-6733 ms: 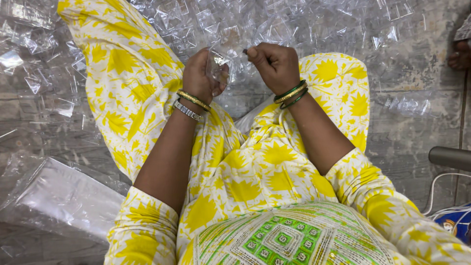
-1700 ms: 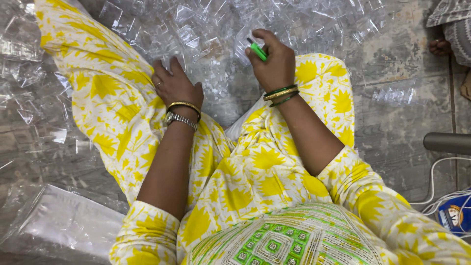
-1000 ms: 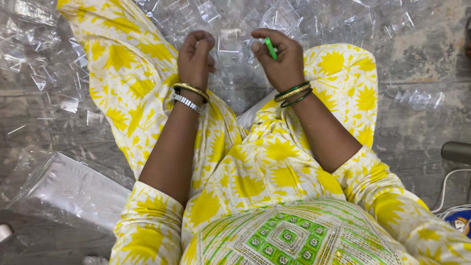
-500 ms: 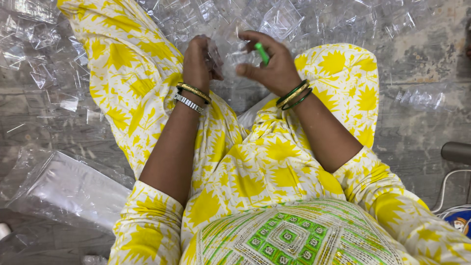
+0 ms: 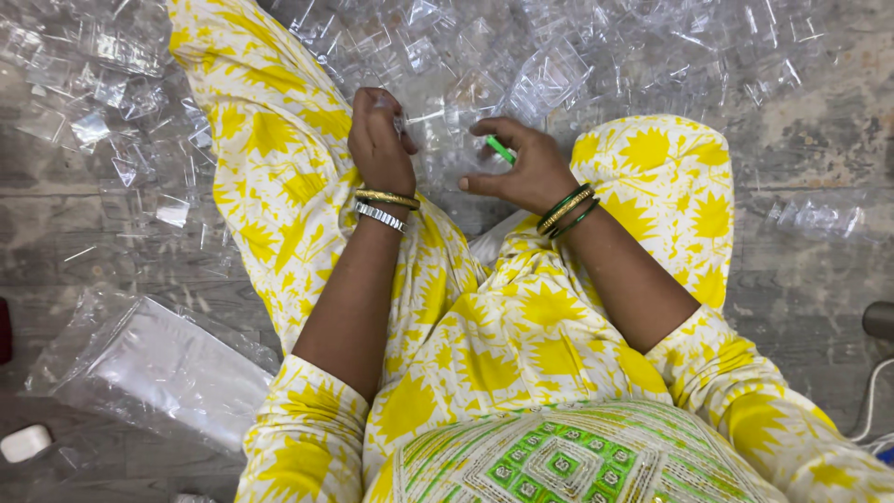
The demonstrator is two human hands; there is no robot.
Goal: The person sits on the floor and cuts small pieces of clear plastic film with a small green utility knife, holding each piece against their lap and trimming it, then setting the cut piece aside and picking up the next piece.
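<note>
Your left hand is curled into a loose fist, and its fingers are pressed together on a small clear plastic piece at the fingertips. The piece is transparent, so you cannot tell its exact shape. Your right hand is just beside it, a little lower, with the thumb stretched toward the left hand. The other fingers are bent around a small green stick-like object, which lies between the fingers and the palm. Both hands are above your lap, between your two knees in the yellow and white flower cloth.

On the left wrist there are a gold bangle and a silver bangle, on the right wrist green and gold bangles. In front of the hands, many clear plastic pieces are spread on the grey floor. Near your left knee lies a clear plastic bag with white content.
</note>
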